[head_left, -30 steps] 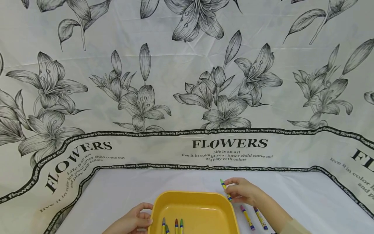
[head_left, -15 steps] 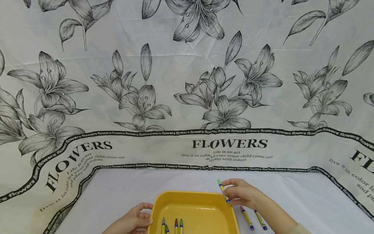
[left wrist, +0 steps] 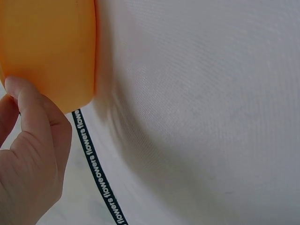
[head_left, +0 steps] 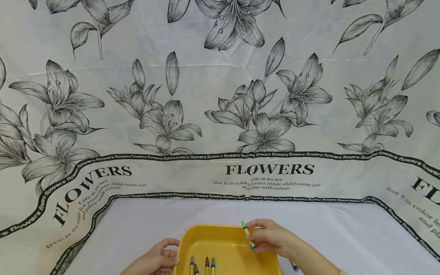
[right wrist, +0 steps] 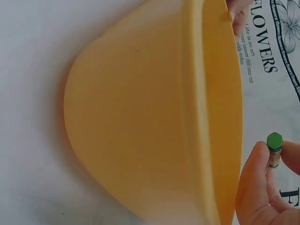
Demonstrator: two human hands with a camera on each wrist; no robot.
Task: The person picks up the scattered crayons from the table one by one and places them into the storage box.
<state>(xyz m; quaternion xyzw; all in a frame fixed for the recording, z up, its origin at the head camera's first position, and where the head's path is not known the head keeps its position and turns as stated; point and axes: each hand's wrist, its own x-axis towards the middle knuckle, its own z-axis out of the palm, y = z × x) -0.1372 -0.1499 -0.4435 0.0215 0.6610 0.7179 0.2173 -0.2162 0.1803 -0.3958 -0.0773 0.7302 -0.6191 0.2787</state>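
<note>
A yellow tray (head_left: 220, 246) stands at the bottom middle of the head view. My left hand (head_left: 156, 258) grips its left side, thumb and fingers on the rim; the left wrist view shows the same pinch on the orange-looking wall (left wrist: 51, 42). With thumb and fingertips, my right hand (head_left: 269, 236) pinches a light green crayon (head_left: 245, 229) over the tray's right back part. Its green end (right wrist: 274, 140) faces the camera in the right wrist view. Inside the tray lie several crayons, among them a brown crayon (head_left: 207, 263), a grey crayon (head_left: 192, 262) and a green crayon (head_left: 213, 263).
Right of the tray, a crayon (head_left: 293, 265) lies on the white tablecloth (head_left: 343, 229), partly hidden by my right forearm. A flower-printed cloth (head_left: 192, 175) hangs behind the table and round its sides.
My right hand has moved left with the light green crayon, from beyond the tray's back right corner to above its inside. My left hand has stayed at the rim.
</note>
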